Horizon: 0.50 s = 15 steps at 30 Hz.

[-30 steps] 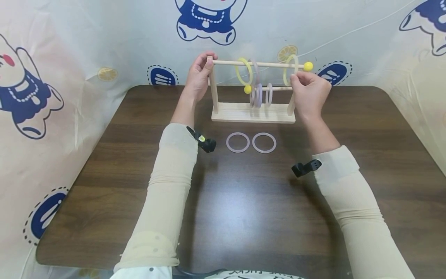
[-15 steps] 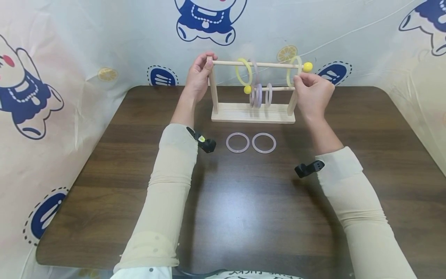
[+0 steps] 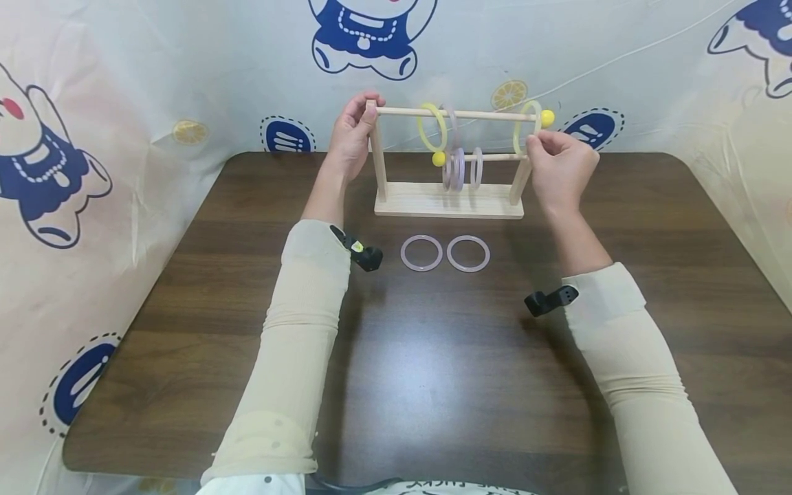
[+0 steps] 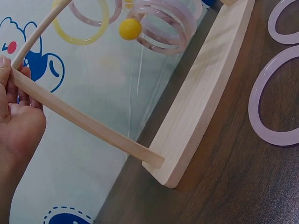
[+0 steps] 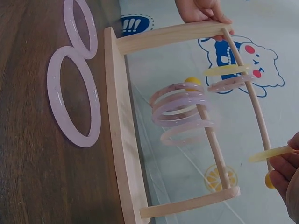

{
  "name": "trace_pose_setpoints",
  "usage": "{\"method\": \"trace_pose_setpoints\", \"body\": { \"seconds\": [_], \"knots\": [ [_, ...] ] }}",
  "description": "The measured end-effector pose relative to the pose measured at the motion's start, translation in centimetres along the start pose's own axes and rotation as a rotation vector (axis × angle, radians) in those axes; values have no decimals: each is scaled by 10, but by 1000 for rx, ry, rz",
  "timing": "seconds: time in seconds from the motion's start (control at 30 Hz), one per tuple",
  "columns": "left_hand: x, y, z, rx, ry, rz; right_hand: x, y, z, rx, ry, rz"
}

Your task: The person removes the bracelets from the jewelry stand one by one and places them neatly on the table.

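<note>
A wooden bangle rack (image 3: 448, 207) stands at the back of the table. My left hand (image 3: 353, 134) grips the top of its left post. At the other end, my right hand (image 3: 562, 168) pinches a pale yellow bangle (image 5: 275, 152) that hangs around the upper rod beside the yellow end ball (image 3: 547, 118). Farther left on that rod hang another yellow bangle (image 3: 443, 130) and a pinkish one (image 5: 229, 84). Several lavender and pinkish bangles (image 3: 459, 172) hang on the lower rod. The right fingertips are partly cut off in the right wrist view.
Two lavender bangles, one left (image 3: 404, 254) and one right (image 3: 487, 254), lie flat on the brown table (image 3: 408, 385) in front of the rack. A second yellow ball (image 3: 438, 159) caps the lower rod. Behind the table hangs a printed sheet (image 3: 247, 69).
My right hand has shifted slightly right, sliding the pale yellow bangle along the upper rod toward its end ball. The left hand and the rack have stayed in place.
</note>
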<state>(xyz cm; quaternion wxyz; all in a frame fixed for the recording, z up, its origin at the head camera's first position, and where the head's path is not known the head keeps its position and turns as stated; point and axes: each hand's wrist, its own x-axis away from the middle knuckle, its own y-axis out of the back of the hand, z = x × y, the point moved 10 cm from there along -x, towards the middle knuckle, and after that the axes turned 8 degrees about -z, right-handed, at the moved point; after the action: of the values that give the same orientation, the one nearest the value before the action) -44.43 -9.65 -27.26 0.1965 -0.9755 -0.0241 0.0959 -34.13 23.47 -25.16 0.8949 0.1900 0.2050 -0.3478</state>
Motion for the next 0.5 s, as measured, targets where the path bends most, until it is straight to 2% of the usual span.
{"method": "trace_pose_setpoints", "body": {
  "seconds": [0.23, 0.5],
  "knots": [
    [0, 1, 0, -9, 1, -3, -1, 1, -8, -26, -61, 1],
    [0, 1, 0, -9, -6, 1, -3, 5, -10, -26, -60, -31]
  ]
}}
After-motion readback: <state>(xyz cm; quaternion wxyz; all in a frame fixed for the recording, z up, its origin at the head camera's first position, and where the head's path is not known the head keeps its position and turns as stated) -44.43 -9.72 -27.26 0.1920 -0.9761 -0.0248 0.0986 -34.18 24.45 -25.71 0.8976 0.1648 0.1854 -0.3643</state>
